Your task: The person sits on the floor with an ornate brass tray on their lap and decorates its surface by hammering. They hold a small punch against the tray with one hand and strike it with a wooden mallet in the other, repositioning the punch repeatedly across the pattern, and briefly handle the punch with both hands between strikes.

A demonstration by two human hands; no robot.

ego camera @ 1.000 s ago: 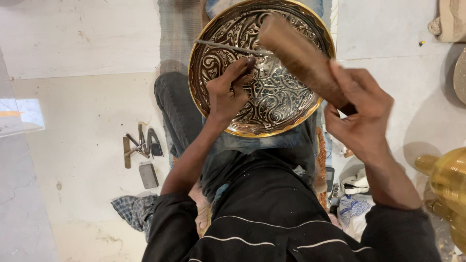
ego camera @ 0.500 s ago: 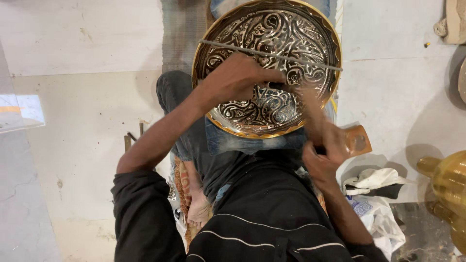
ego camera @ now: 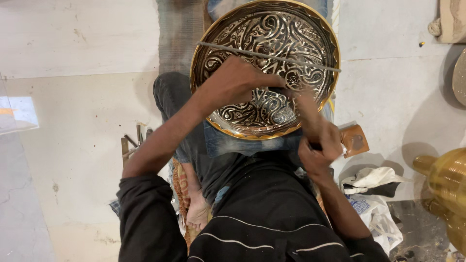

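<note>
A large round brass plate (ego camera: 296, 34) with dense engraved scrollwork rests tilted on my lap. A thin metal rod (ego camera: 310, 63) runs across its upper part. My left hand (ego camera: 238, 80) lies on the plate's middle, fingers closed around a small dark chisel (ego camera: 277, 90) whose tip touches the engraved surface. My right hand (ego camera: 318, 145) is just below the plate's lower right rim. It grips a wooden hammer (ego camera: 303, 106), blurred by motion, whose head is right by the chisel.
Several small metal tools (ego camera: 132, 143) lie on the pale floor at my left. On my right are a small brown block (ego camera: 355, 140), white plastic bags (ego camera: 374, 194) and a brass vessel (ego camera: 449, 179). A patterned cloth (ego camera: 179, 184) lies under my bare foot.
My right hand swung the hammer down from high over the plate to the chisel. My left hand stayed on the plate and its forearm now stretches across more of the view.
</note>
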